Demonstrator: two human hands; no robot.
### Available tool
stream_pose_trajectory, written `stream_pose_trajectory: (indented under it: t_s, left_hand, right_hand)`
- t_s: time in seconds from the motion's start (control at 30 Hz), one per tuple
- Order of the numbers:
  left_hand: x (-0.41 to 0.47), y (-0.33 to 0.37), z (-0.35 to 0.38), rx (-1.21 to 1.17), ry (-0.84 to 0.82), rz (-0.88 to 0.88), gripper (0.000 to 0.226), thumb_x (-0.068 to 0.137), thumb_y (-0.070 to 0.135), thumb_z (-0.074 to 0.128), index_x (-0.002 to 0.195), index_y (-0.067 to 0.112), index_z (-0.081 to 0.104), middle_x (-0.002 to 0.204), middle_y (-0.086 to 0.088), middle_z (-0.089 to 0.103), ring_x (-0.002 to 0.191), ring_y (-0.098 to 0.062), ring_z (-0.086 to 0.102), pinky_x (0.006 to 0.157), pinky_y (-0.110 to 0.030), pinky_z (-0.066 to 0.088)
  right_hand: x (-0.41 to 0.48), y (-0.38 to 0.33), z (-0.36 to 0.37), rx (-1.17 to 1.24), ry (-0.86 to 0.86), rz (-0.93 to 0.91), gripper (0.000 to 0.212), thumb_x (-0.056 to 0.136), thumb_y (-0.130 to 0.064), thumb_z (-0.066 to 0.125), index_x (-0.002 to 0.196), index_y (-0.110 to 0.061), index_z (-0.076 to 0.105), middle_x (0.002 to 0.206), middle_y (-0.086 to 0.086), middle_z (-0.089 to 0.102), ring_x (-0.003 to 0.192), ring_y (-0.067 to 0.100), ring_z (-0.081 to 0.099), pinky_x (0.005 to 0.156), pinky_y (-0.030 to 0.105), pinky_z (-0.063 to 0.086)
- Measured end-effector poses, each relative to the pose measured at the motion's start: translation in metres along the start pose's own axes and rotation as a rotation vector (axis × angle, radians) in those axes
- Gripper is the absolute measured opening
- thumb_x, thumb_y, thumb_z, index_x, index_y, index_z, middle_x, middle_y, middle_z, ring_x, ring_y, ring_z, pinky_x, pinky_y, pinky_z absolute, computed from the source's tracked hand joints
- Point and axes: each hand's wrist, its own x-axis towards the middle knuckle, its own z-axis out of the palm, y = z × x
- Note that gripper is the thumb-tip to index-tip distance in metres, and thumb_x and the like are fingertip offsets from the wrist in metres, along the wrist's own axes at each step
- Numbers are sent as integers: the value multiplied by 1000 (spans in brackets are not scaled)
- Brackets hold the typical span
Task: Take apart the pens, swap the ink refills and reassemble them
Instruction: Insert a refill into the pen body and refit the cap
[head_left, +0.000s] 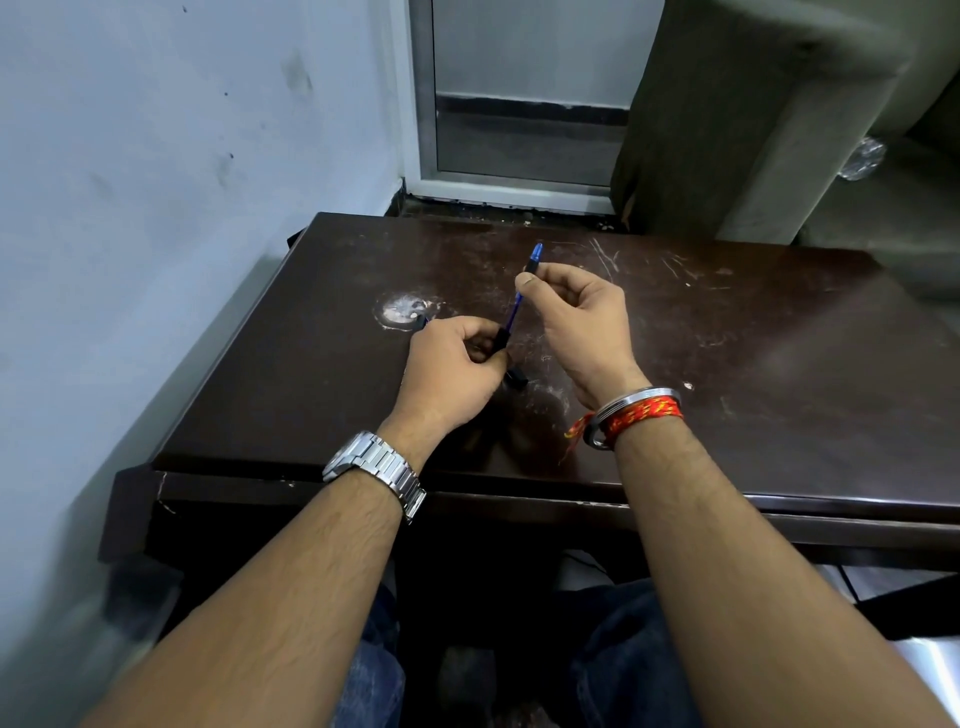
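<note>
**Small parts at risk while the blue pen is being pulled apart**

At the left, the left hand (457, 364) is curling its fingers tightly around the dark lower section (502, 339) of the blue pen (514, 306), just above the dark table (779, 338). A small black piece (517, 378) is lying on the table beneath that hand; it is too small to identify, and a brushing wrist could be sending it off the near edge. A bluish object (422, 322) is peeking out past the knuckles, mostly hidden.

In the middle, the thin blue shaft is spanning the two hands at a tilt. Bending it sideways could be kinking it or leaking ink.

At the right, the right hand (576, 317) is pinching the upper end below the blue tip (536, 252), thumb against forefinger. A slipping pinch could be dropping the part.
</note>
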Motion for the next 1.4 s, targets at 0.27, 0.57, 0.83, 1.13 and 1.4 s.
stream_pose_trajectory:
  t_s: [0.27,0.57,0.83,1.13,1.4]
  left_hand:
    - [0,-1,2,26,1,0,20,80,15,80,96,26,78,78,17,71,72,2,66,67,-5,48]
    - [3,-4,3,8,10,11,21,79,14,80,94,29,78,78,19,71,71,4,67,67,-7,50]
    - [4,-7,2,-37,51,12,19,79,14,81,94,25,79,72,20,72,68,8,67,64,-6,49]
    - [5,-8,3,-45,57,12,21,80,17,81,100,22,79,70,26,68,70,11,67,66,-5,49]
    - [3,-4,1,-58,59,49,18,83,14,78,99,22,80,78,20,73,75,5,71,70,-9,53]
  right_hand:
    - [3,3,-2,-69,93,6,16,77,-34,82,82,-22,74,65,-14,66,64,1,60,67,25,53]
    - [1,-1,-3,-13,18,31,6,78,-15,73,75,-16,78,78,1,77,68,10,65,68,24,56]
    - [-4,-2,2,13,-123,159,12,79,-10,74,68,-15,77,62,-5,70,44,-3,57,42,12,43]
    - [-5,1,3,-36,-148,174,8,78,-15,74,76,-8,78,71,4,71,63,6,62,60,23,52]
    - [-5,5,8,51,-76,86,5,84,-12,76,82,-15,72,68,-8,70,59,-1,62,57,15,51]
